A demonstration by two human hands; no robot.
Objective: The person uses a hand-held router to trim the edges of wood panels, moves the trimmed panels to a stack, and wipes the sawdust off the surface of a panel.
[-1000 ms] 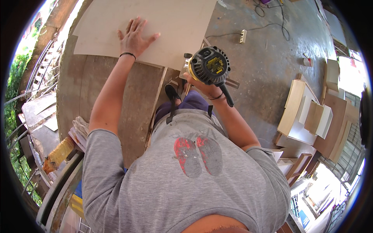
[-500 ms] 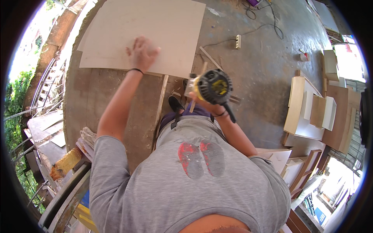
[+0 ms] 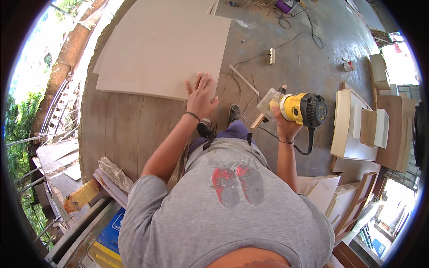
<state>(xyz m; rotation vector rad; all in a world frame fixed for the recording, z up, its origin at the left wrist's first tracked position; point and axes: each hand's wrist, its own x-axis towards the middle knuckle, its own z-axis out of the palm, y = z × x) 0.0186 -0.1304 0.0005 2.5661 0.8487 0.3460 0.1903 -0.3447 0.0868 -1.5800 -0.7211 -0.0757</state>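
My left hand [image 3: 202, 97] lies on the near right corner of a large pale board [image 3: 161, 53], its fingers spread. The board rests on a brown wooden worktop [image 3: 129, 111], with the edge of another sheet showing beneath it. Out to the right, my right hand [image 3: 286, 123] grips a yellow and black trim router [image 3: 297, 109] by its body. The router is tilted on its side, its clear base toward the left and its black cap toward the right. A black cord [image 3: 309, 142] hangs from the cap end. Some of the right fingers are hidden behind the tool.
A white power strip [image 3: 272, 56] and its cable lie on the grey floor [image 3: 295, 71], near a thin wood strip [image 3: 243, 79]. Pale cabinet boxes [image 3: 353, 127] stand at the right. A small red and white pot [image 3: 348, 66] sits farther back. Blue and yellow packaging [image 3: 107, 236] is at lower left.
My left hand has slid right and nearer, to the board's corner. The right hand has carried the router rightward, away from my body, and turned it on its side.
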